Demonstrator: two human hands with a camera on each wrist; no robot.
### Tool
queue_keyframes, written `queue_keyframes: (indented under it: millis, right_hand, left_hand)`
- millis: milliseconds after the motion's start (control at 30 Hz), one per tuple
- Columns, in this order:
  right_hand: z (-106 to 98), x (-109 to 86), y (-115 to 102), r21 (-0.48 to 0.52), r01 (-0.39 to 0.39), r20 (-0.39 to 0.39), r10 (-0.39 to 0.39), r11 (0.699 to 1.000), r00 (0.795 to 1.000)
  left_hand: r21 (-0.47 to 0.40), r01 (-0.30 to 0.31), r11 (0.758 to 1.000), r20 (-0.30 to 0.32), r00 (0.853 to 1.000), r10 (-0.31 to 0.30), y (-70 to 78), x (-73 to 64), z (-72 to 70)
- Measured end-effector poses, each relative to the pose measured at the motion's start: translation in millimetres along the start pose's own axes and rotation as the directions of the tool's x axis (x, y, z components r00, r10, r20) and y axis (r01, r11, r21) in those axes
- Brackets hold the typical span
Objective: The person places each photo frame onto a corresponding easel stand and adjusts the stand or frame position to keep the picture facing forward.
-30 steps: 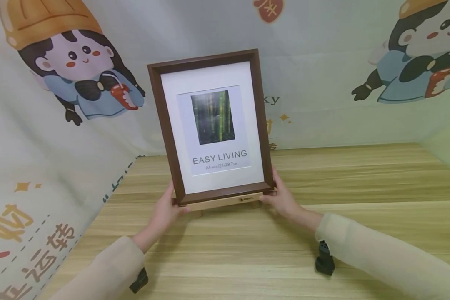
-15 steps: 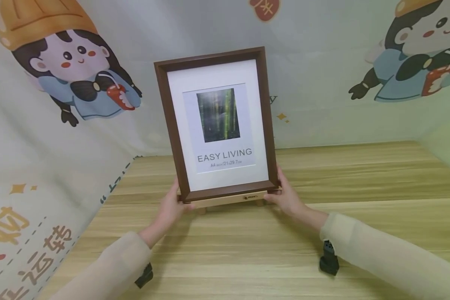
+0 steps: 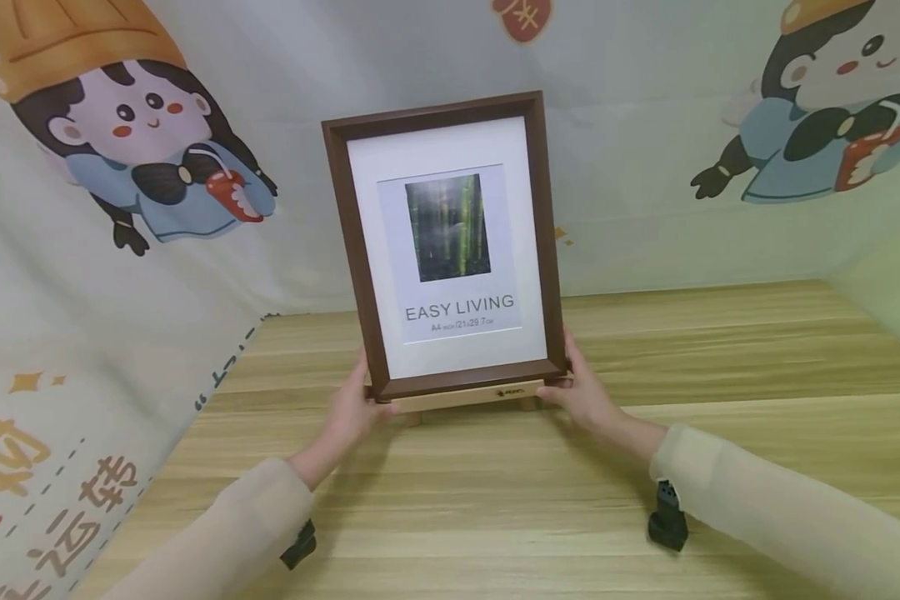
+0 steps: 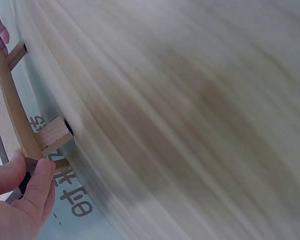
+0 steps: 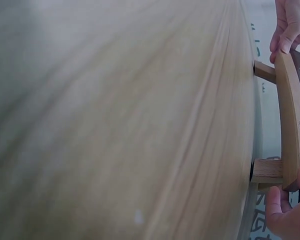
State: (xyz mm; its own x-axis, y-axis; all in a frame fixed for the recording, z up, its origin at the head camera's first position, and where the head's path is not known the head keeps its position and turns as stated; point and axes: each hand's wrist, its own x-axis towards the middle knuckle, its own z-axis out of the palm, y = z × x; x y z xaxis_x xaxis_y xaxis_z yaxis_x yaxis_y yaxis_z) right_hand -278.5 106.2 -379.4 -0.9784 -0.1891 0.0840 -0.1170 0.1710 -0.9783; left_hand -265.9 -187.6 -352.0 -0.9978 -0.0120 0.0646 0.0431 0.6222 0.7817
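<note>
A dark brown picture frame (image 3: pixel 459 250) with a white mat, a bamboo print and the words EASY LIVING stands tilted back on the pale wooden ledge of an easel (image 3: pixel 465 397). At its lower left corner my left hand (image 3: pixel 350 410) grips frame and ledge end together, thumb in front. My right hand (image 3: pixel 589 402) does the same at the lower right corner. Both wrist views show the thumbs at the ledge ends and the short easel legs (image 4: pixel 55 135) reaching down to the tabletop. The frame hides most of the easel.
The wood-grain table (image 3: pixel 495 500) stretches out on all sides of the easel. Behind and to the left hangs a pale cloth (image 3: pixel 630 208) printed with cartoon figures and lettering. Dark wrist cameras (image 3: pixel 667 517) hang below the beige sleeves.
Both hands and the framed picture on its easel have shifted to the right. The backdrop has slid slightly left in view. The grip at both corners stays the same.
</note>
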Motion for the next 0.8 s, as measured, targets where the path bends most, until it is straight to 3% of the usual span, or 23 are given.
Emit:
queue_keyframes:
  millis: [600,800]
  right_hand:
    - [-18,-4.0,3,-0.013,-0.017,-0.030,0.016,1.000,0.999]
    - [-23,-6.0,5,-0.004,-0.015,-0.036,0.015,1.000,0.999]
  left_hand:
    - [-0.029,-0.004,1.000,0.039,0.999,0.006,10.5,7.4,15.0]
    - [-0.001,-0.013,1.000,0.034,0.999,0.013,14.2,8.6,20.1]
